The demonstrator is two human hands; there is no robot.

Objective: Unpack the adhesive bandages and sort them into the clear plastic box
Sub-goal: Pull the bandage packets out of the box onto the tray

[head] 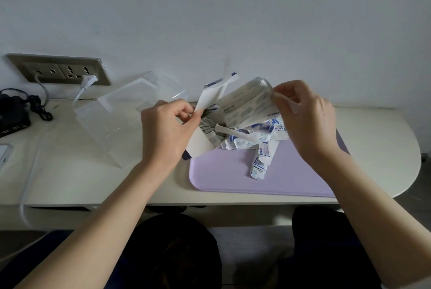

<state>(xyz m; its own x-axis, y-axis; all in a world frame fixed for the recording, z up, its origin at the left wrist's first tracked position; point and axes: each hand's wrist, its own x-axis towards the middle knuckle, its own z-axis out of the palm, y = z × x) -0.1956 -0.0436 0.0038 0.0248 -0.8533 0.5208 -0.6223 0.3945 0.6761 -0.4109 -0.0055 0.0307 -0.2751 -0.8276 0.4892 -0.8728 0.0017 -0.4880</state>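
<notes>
Unpacking: above purple mat (pixel 233 176), left hand (pixel 168 125) pinches carton (pixel 207 99), right hand (pixel 307 120) pinches bandage strips (pixel 247 102); next likely pull free, carry to clear box (pixel 121 120).

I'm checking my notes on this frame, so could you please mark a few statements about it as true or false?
1. The left hand and right hand both pinch the bandage packaging. True.
2. The clear plastic box stands to the right of the purple mat. False: it stands to the mat's left.
3. Loose wrapped bandages lie on the purple mat. True.
4. Bandages already fill the clear plastic box. False: none show inside it.
5. Nothing is plugged into the wall socket. False: a white plug sits in it.
</notes>
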